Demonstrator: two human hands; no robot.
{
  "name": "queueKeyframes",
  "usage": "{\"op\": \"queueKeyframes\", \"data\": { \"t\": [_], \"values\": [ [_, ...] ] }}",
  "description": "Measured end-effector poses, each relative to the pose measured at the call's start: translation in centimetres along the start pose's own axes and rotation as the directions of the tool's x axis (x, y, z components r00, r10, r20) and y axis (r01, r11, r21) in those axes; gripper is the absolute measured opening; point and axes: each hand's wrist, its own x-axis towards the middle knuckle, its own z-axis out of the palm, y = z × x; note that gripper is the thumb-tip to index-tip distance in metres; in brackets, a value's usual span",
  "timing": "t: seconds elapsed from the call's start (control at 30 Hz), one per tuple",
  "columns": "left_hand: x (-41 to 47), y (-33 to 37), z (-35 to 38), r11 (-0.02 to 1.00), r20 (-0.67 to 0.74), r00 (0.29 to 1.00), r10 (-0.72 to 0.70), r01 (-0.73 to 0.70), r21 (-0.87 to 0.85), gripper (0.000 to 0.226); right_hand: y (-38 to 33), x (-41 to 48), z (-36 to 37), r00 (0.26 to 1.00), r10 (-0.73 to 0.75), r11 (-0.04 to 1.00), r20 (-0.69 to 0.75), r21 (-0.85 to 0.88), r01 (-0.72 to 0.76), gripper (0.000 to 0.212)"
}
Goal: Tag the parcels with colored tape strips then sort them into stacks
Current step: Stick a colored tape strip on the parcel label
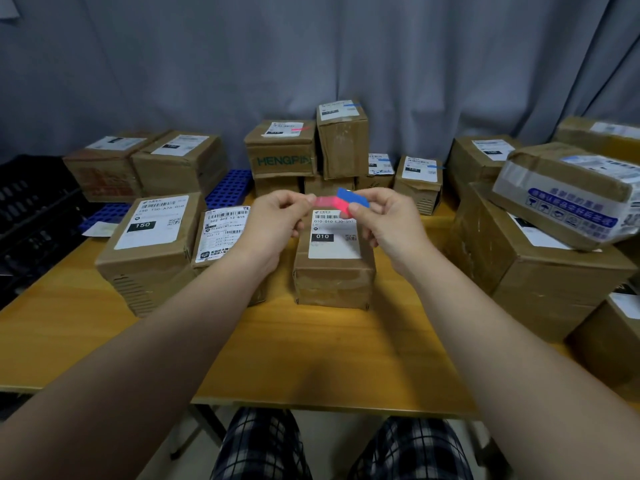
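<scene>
Both hands are raised over the brown parcel labelled 010, which stands at the table's middle. My right hand grips a small pad of blue and pink tape strips. My left hand pinches the free end of a pink strip drawn out from the pad. To the left stand a parcel labelled 150 and another parcel. Behind, one stack carries a pink strip, and a taller stack carries a blue strip.
Several brown parcels crowd the yellow table: two at back left, a large pile at right. Blue racks lie behind the left parcels. A black crate sits far left. A grey curtain hangs behind.
</scene>
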Motion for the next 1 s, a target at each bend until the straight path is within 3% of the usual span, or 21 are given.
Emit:
{"op": "queueKeyframes", "data": {
  "t": [0.1,0.2,0.33,0.4,0.47,0.53,0.6,0.63,0.73,0.8,0.87,1.0],
  "values": [
    [0.1,-0.2,-0.1,0.997,-0.113,0.991,0.066,-0.06,0.058,0.019,1.3,0.1,-1.3,0.987,0.045,0.999,-0.151,0.009,-0.045,0.014],
    [-0.4,-0.4,0.6,0.996,-0.092,0.994,0.053,-0.046,0.076,0.019,3.5,0.4,-2.2,0.948,0.153,0.985,-0.28,-0.031,-0.168,0.008],
    [-0.7,-0.8,1.6,0.999,-0.055,0.998,0.02,-0.017,0.047,0.017,6.5,0.6,-2.9,0.849,0.345,0.91,-0.401,-0.08,-0.407,0.017],
    [-0.9,-1.0,2.0,0.999,-0.04,0.999,0.0,0.002,0.037,0.019,7.6,0.3,-3.0,0.809,0.42,0.839,-0.412,-0.163,-0.518,0.024],
    [-1.0,-1.2,2.2,0.998,-0.038,0.999,-0.01,0.012,0.058,0.02,7.9,-0.2,-3.0,0.805,0.394,0.757,-0.444,-0.341,-0.558,0.038],
    [-0.9,-1.2,2.3,0.998,-0.041,0.999,-0.018,0.021,0.067,0.019,6.8,-0.5,-2.8,0.861,0.197,0.784,-0.469,-0.452,-0.425,0.041],
    [-0.6,-1.3,2.4,0.998,-0.039,0.999,-0.035,0.037,0.055,0.017,5.0,-0.5,-2.3,0.902,-0.125,0.861,-0.413,-0.496,-0.108,0.029],
    [-0.4,-1.3,2.5,0.998,-0.036,0.998,-0.047,0.048,0.043,0.016,3.9,-0.5,-1.8,0.9,-0.279,0.85,-0.336,-0.522,0.069,0.022],
    [-0.2,-1.1,2.9,0.997,0.004,0.997,-0.078,0.078,0.005,0.015,2.0,-0.4,-0.2,0.843,-0.538,0.635,-0.004,-0.659,0.403,0.016],
    [-0.2,-1.0,3.1,0.996,0.039,0.996,-0.085,0.086,-0.019,0.014,1.6,-0.1,0.5,0.807,-0.575,0.491,0.136,-0.732,0.473,0.018],
    [0.0,-0.9,3.2,0.996,0.056,0.995,-0.081,0.083,-0.043,0.012,1.6,0.3,0.9,0.785,-0.594,0.401,0.178,-0.78,0.48,0.019],
    [0.2,-0.8,3.4,0.995,0.069,0.994,-0.085,0.088,-0.052,0.013,1.8,1.0,1.4,0.767,-0.615,0.338,0.181,-0.819,0.464,0.014]
  ]
}}
